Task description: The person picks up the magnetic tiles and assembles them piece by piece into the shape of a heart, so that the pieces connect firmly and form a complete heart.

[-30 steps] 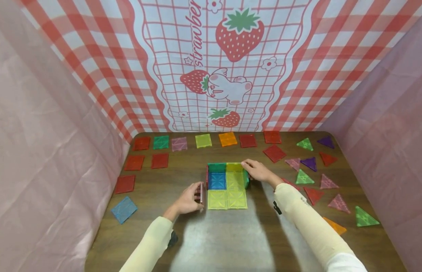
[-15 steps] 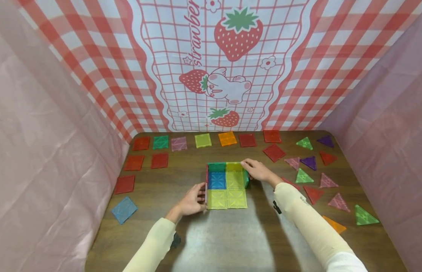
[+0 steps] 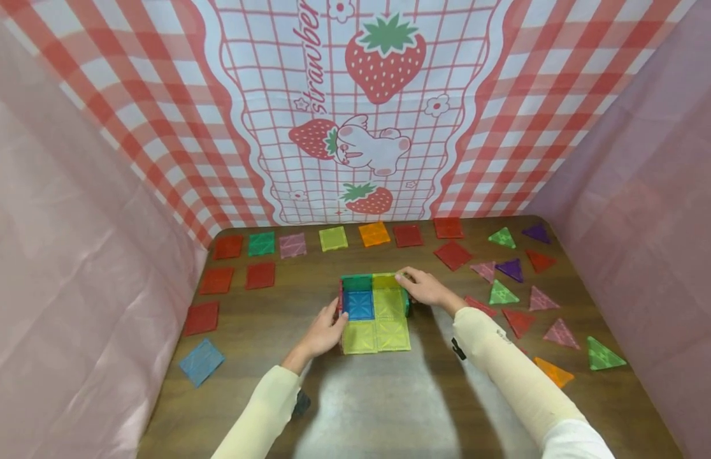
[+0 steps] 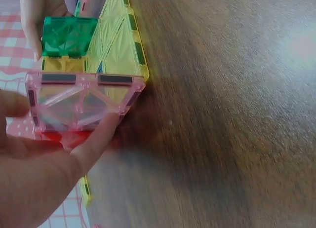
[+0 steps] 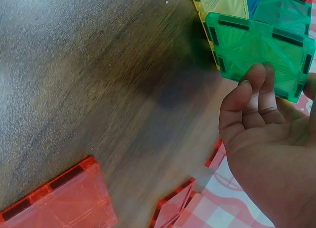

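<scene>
An open-topped box of see-through magnetic tiles has a base of one blue tile (image 3: 358,305) and several yellow tiles (image 3: 392,335). At its left side, my left hand (image 3: 320,331) holds a pink magnetic tile (image 4: 81,102) standing on edge, a digit overlapping its lower corner in the left wrist view. A red tile edge (image 3: 341,292) runs on behind it. My right hand (image 3: 427,288) grips the back right corner, curled fingers against the outer face of the upright green magnetic tile (image 5: 261,53). Yellow (image 3: 384,280) and green (image 3: 357,282) tiles form the back wall.
Square tiles, such as an orange one (image 3: 374,234), line the back of the wooden table (image 3: 367,408). More red squares (image 3: 216,280) and a blue one (image 3: 202,362) lie at left. Several triangular tiles (image 3: 502,293) are spread at right, near my right sleeve (image 3: 504,363).
My left hand has brought the pink tile rightward against the box's left side, then shifted back along that wall. My right hand keeps its place at the corner. The head view has shifted slightly.
</scene>
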The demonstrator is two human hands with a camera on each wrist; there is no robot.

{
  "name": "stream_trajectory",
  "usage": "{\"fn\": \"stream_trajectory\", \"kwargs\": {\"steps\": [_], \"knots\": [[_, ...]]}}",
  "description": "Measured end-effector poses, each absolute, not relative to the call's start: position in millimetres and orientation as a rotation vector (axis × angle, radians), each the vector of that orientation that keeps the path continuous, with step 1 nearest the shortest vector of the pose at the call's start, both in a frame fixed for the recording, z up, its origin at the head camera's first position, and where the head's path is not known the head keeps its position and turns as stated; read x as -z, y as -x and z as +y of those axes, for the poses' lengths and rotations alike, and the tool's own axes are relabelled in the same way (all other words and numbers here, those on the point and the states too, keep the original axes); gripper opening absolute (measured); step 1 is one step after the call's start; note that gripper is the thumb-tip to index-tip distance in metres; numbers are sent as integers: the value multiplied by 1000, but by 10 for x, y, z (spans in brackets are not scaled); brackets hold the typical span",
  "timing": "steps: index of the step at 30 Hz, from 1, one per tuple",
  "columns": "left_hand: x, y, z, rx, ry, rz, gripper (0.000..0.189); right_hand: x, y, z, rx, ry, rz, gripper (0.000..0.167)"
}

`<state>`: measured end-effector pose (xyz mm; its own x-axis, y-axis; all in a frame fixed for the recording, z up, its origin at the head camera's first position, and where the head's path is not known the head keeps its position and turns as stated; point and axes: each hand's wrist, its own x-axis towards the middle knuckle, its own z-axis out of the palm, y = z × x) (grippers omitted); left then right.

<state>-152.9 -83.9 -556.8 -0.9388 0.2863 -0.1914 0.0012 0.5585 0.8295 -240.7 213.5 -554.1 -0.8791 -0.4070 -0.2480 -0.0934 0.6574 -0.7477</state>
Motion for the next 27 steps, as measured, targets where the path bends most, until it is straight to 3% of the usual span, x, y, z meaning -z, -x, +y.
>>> {"fn": "stream_trajectory", "kwargs": {"steps": [14, 20, 27], "knots": [[5576, 1678, -764, -1302, -188, 2758, 41, 5535, 2506, 2010, 997, 430, 2565, 50], [5599, 1757, -773, -1267, -89, 2881, 37, 5519, 2577, 1970, 993, 432, 2568, 57], [5644, 1800, -765, -1059, -54, 2864, 44, 5467, 2784, 2362, 935, 191, 2830, 62]]}}
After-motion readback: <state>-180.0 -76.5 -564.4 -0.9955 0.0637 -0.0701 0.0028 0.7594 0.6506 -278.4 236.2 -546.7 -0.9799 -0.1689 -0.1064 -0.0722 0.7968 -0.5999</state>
